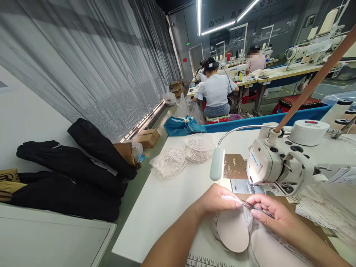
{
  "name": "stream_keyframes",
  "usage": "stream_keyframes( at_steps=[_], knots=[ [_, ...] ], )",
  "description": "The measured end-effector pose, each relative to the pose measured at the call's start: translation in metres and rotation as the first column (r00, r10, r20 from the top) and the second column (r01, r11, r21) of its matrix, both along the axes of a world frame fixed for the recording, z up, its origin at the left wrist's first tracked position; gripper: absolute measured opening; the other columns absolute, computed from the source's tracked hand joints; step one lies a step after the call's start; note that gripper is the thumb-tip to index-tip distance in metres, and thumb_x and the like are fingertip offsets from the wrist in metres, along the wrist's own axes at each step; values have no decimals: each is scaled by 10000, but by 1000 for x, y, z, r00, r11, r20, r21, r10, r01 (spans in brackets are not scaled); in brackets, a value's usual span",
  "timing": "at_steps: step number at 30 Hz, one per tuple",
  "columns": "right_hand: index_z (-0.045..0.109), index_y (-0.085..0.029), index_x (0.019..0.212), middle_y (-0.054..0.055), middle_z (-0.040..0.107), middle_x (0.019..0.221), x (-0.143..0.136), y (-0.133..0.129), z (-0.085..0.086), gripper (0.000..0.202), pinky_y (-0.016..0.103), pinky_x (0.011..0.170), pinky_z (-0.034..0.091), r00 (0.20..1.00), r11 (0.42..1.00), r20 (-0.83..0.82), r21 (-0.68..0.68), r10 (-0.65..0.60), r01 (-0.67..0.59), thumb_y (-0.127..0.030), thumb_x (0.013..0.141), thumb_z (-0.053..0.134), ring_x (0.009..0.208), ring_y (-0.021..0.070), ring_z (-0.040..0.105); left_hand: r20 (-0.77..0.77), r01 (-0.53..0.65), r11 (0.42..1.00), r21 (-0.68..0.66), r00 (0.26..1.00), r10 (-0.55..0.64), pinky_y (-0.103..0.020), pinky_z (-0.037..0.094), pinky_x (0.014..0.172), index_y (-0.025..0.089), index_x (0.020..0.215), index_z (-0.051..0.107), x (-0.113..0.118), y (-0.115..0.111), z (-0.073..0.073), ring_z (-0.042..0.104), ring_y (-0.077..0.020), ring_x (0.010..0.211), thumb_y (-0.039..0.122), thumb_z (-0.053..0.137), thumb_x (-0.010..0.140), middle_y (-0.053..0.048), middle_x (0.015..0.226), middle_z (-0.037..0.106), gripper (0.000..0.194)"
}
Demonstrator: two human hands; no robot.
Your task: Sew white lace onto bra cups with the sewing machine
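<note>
White tabletop (155, 207) beneath, left hand (218, 201) pinches pale cup (233, 231); right hand (268, 210), angled inward, grips metal tool (247, 204).

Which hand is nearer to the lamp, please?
Left: the left hand is just below the lamp in the picture, pinching lace; the right hand, holding a metal tool, is farther off, below and to the right.

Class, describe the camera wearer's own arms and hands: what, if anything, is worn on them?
The left hand and right hand are bare, with no gloves or rings showing. No sleeve, watch, bracelet or cable shows on the left forearm or right forearm, where visible.
</note>
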State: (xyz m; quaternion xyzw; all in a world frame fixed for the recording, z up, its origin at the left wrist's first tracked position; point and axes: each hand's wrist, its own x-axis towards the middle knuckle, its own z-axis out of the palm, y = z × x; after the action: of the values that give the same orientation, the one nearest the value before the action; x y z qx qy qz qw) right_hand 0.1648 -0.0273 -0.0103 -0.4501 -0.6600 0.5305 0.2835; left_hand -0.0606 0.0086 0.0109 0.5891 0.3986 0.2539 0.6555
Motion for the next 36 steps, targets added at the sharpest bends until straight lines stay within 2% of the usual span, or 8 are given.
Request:
stream_keyframes(
  at_steps=[6,9,16,22,28,31,33,36],
  knots=[
    [650,-221,949,47,662,921,-4,2,9,378,365,789,463,997,994,62,95,45,-51,-539,930,447,870,221,610,-52,24,999,-35,998,-25,-248,440,704,143,852,778,6,-5,11,590,-160,756,383,811,652,-27,768,691,313],
    [632,-217,966,44,653,917,-4,2,10,375,352,758,460,998,997,40,52,49,-51,-545,924,456,847,215,608,-57,49,998,-34,997,-50,-221,404,653,146,847,771,7,-7,13,542,-125,705,373,806,650,-2,749,661,302],
    [578,-225,865,11,593,806,-9,-2,12,327,312,663,407,992,995,80,14,96,-97,-521,923,453,743,186,537,-207,143,989,-22,968,-144,-219,193,475,121,624,638,9,-8,3,301,-72,539,470,797,639,62,542,359,384],
    [491,-233,900,-29,495,764,-12,-3,0,284,286,668,422,1000,1000,1,-15,22,-22,-517,883,497,737,168,508,-139,144,986,82,982,-132,-208,341,578,139,828,732,14,-10,4,460,-108,640,479,727,730,19,667,558,354],
    [382,-238,708,-44,365,690,-8,-2,-9,271,268,582,356,992,998,117,43,-52,47,-414,893,469,658,149,400,-245,234,964,125,949,-198,-184,368,572,134,862,708,8,-3,2,459,-92,626,471,582,848,19,692,555,360],
    [397,-239,708,-31,412,703,-1,-1,2,273,285,601,367,978,992,176,83,-109,96,-420,905,452,672,164,424,-345,245,958,150,921,-182,-179,396,579,132,882,679,0,3,2,518,-109,667,439,628,805,11,745,583,320],
    [495,-243,766,-1,538,774,6,-1,12,218,307,656,416,962,990,251,115,-112,85,-392,914,439,732,188,510,-428,225,957,183,895,-128,-181,386,541,126,858,654,-2,9,3,518,-111,633,405,612,809,11,717,567,286],
    [636,-278,1021,59,661,1125,16,-1,16,235,355,814,474,931,976,359,217,-68,-12,-300,909,431,989,245,610,-519,207,937,280,854,-34,-194,370,526,137,836,636,4,22,8,497,-113,599,309,572,818,19,680,540,185]
  ],
)
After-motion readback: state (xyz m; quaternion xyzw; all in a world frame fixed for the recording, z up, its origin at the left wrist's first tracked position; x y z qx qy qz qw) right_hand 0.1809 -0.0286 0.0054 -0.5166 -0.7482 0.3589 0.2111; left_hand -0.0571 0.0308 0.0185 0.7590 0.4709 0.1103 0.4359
